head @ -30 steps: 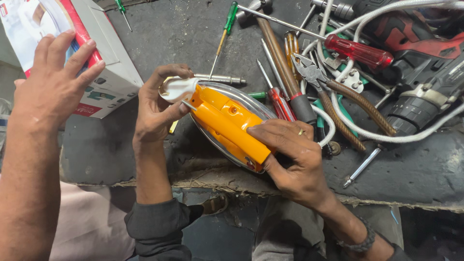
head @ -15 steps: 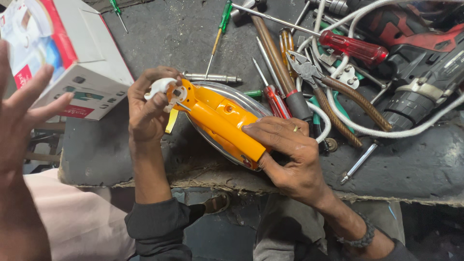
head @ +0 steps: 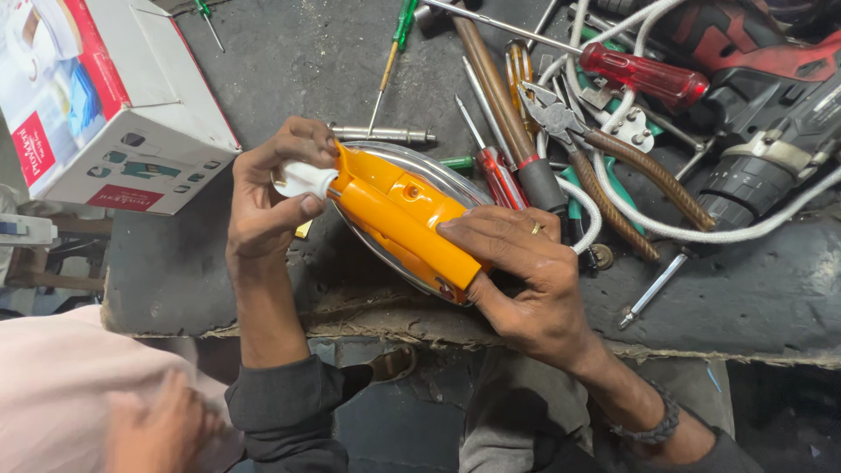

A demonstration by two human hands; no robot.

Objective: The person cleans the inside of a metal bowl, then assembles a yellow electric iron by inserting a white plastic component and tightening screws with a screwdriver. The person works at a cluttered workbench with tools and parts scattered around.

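An orange electric iron (head: 403, 219) with a shiny metal soleplate (head: 441, 171) lies on its side on the dark workbench (head: 289, 61), near its front edge. My left hand (head: 267, 206) pinches the white cord sleeve (head: 302, 180) at the iron's rear end. Over the orange housing, my right hand (head: 526, 271) grips the other end, its fingers spread along the top and a ring on one finger.
A white and red cardboard box (head: 114, 105) stands at the back left. Screwdrivers, pliers (head: 613, 149), a red-handled screwdriver (head: 644, 74), a white cord (head: 666, 229) and a power drill (head: 771, 149) crowd the right. Another person's hand (head: 166, 420) and pink clothing are at the lower left.
The other person's hand, raised in front of the box at the left, has dropped to the lower left corner. My hands keep their hold on the iron.
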